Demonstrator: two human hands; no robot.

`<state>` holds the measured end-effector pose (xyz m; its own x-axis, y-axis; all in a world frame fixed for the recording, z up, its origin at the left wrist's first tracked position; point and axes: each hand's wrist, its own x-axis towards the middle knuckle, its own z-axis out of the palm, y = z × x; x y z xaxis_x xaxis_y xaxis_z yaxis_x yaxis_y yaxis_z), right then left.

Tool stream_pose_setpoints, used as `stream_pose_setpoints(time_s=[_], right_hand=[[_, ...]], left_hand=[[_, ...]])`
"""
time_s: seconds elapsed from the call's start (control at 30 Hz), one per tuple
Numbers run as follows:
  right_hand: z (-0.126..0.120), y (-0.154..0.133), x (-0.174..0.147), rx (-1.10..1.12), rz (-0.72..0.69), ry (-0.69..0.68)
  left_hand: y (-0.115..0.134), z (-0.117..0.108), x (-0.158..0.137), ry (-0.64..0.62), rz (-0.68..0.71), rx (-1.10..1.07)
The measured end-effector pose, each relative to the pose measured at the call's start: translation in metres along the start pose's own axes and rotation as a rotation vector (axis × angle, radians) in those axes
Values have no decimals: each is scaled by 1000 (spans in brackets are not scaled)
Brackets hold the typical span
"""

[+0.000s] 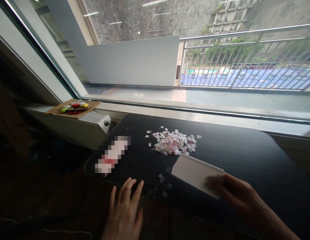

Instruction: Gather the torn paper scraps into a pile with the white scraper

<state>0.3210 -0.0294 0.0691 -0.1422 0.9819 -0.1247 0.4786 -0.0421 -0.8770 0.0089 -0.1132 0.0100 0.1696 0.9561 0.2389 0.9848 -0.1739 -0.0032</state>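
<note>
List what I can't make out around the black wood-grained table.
All in the head view:
Pinkish-white strip with a red patch: its details are masked by pixelation.
Heap of small pinkish-white paper-like squares: upper pieces cover lower ones; any print is too small.
Right hand on the flat white rectangular slab: shadow and blur obscure the fingers.
Left hand: its wrist is cut off by the bottom edge.

2 hands (125,208) (240,192), 1 white rectangle (195,171), 1 table (235,150), 1 scrap pile (173,142)
</note>
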Motion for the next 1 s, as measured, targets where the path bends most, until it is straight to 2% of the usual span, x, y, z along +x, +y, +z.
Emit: stream_pose_setpoints(time_s=[0.1,0.4,0.67,0.8,0.93,1.0], right_hand=[[-1,7,6,8,31,49],[18,8,-3,-13,41,-99],[18,15,-7,71,97,-81],[20,21,-9,123,138,-136],[19,21,-8,122,153,-259],[19,19,-9,124,146,-267]], left_hand=[[1,-4,2,1,0,9],[4,-7,3,-17,-18,9],[4,-9,3,-51,-11,6],[7,-12,4,-72,-15,20],[9,-15,6,-87,-25,13],[10,-16,6,-86,-34,11]])
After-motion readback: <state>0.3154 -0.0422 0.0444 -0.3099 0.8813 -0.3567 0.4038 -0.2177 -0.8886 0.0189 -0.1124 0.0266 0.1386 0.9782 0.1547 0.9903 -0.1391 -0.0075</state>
